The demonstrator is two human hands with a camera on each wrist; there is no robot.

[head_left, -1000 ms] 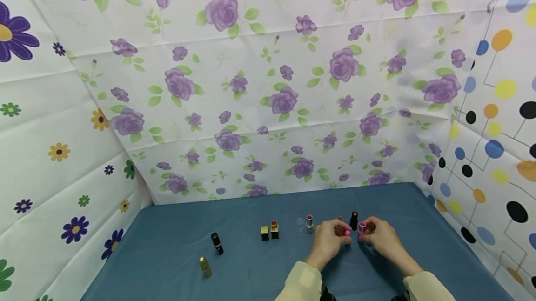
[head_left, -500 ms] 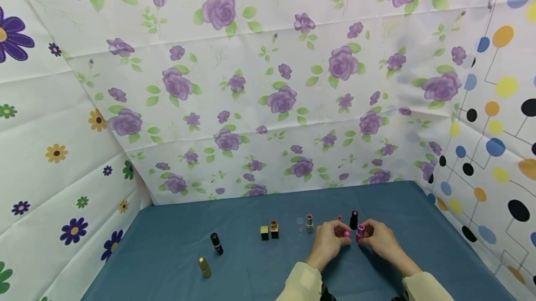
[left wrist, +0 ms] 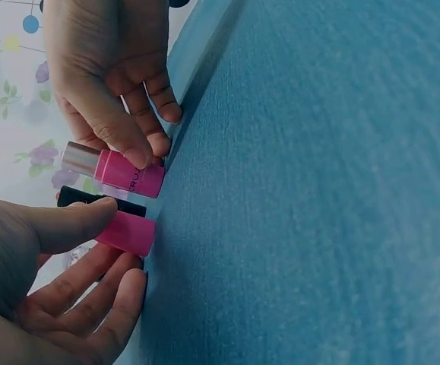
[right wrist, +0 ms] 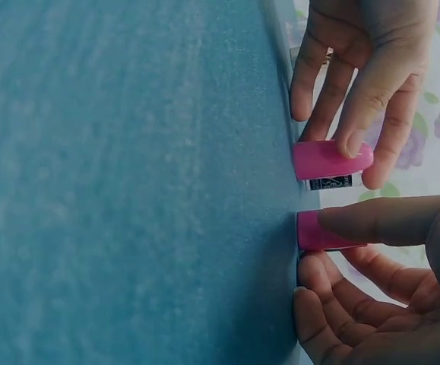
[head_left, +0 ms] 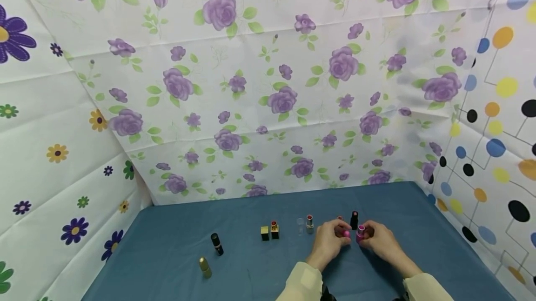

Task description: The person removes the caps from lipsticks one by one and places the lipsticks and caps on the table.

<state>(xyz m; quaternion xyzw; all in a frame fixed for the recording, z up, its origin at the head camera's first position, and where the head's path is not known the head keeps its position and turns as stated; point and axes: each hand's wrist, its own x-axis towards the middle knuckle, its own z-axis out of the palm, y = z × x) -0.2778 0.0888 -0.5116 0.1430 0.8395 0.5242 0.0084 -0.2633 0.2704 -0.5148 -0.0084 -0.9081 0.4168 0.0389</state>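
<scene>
In the head view, my left hand [head_left: 328,241] pinches a small pink lipstick cap [head_left: 346,234] between thumb and fingers. To its right, my right hand [head_left: 380,241] grips a pink lipstick tube [head_left: 360,235] with a silver collar. Both wrist views show the cap [left wrist: 134,234] and the tube [left wrist: 132,176] upright on the blue tabletop, side by side with a small gap. Dark lettering marks the tube's side. The right thumb covers part of the tube [right wrist: 308,230] in the right wrist view.
Behind the hands stands an uncapped black lipstick [head_left: 354,221]. Leftward are a clear cap [head_left: 300,226], a clear-based lipstick [head_left: 309,224], a gold-and-black cap [head_left: 264,233] and its matching lipstick [head_left: 274,230]. A black tube [head_left: 217,244] and a gold tube [head_left: 204,267] are farther left.
Since one second ago, my right hand has brought the pink tube slightly left and nearer to me. The left hand with the cap has hardly moved.
</scene>
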